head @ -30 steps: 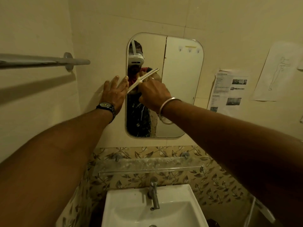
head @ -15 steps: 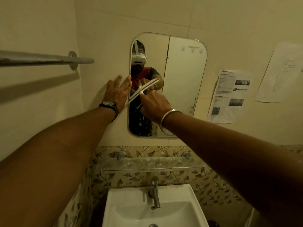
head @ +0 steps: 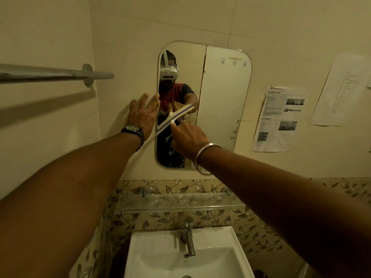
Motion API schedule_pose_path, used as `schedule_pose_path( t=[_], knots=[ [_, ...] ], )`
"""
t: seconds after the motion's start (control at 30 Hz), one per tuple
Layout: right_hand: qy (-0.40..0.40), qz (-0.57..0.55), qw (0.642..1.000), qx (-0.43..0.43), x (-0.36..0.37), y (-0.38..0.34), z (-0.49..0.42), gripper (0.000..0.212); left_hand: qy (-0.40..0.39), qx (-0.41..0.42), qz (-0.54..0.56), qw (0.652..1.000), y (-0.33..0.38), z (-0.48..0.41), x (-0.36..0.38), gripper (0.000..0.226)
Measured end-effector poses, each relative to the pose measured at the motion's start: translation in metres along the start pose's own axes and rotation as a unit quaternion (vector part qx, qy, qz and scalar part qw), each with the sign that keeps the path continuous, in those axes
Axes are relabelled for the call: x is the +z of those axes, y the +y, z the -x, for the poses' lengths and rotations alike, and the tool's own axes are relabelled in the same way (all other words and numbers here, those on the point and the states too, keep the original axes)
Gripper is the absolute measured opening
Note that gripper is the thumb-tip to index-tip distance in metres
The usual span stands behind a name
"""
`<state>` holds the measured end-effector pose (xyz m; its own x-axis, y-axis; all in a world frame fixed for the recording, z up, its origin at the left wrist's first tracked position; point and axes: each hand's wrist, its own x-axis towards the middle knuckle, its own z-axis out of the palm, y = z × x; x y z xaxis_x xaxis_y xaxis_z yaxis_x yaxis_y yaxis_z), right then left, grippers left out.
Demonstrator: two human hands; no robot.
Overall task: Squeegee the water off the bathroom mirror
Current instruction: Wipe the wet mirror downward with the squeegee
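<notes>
One squeegee (head: 173, 119) lies slanted across the left half of the mirror (head: 222, 97), blade to glass. We find the right hand (head: 188, 138) curled round its handle and the left hand (head: 143, 115) flat, fingers straight, at the mirror's left edge. We judge a wiping stroke in hand; the next move calls for steady pressure toward the mirror's foot.

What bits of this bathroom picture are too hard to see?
All in the head view:
- Handle of the squeegee: hidden inside the right hand.
- Water on the mirror: too faint and small to make out.
- Print on the papers: too small to read.
- Front of the sink: cut off by the bottom edge.
- Far end of the towel rail: cut off by the left edge.
</notes>
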<state>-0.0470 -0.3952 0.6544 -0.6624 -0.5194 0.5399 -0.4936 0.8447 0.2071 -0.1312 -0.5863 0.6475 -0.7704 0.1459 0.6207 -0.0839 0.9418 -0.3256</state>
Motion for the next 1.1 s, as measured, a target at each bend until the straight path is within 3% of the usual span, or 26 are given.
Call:
schedule_pose_path(
  t=[0.23, 0.43, 0.57, 0.67, 0.87, 1.0, 1.1],
  knots=[
    [0.014, -0.017, 1.000, 0.007, 0.001, -0.004, -0.012, 0.026, 0.002, -0.001, -0.006, 1.000, -0.001, -0.001, 0.003, 0.073],
    [-0.030, -0.012, 0.999, 0.012, 0.032, 0.003, 0.026, 0.027, 0.004, -0.006, -0.014, 1.000, 0.003, -0.001, 0.001, 0.080],
    [0.029, -0.020, 0.999, 0.016, 0.012, 0.014, 0.005, 0.036, 0.002, -0.008, -0.026, 1.000, 0.004, 0.001, 0.003, 0.076],
    [0.056, -0.033, 0.997, 0.031, -0.002, 0.026, -0.013, 0.029, -0.002, -0.014, -0.025, 1.000, 0.007, 0.001, 0.001, 0.076],
    [0.048, -0.013, 0.997, 0.055, 0.021, 0.031, 0.016, 0.046, -0.001, -0.013, -0.045, 0.999, 0.007, 0.002, 0.000, 0.083],
    [-0.003, -0.015, 0.997, 0.071, 0.029, 0.038, 0.042, 0.045, -0.009, -0.014, -0.053, 0.998, 0.010, 0.001, -0.003, 0.086],
    [0.034, -0.041, 0.997, 0.056, 0.017, 0.046, 0.030, 0.046, -0.012, -0.015, -0.058, 0.998, 0.009, 0.001, -0.001, 0.087]
  ],
)
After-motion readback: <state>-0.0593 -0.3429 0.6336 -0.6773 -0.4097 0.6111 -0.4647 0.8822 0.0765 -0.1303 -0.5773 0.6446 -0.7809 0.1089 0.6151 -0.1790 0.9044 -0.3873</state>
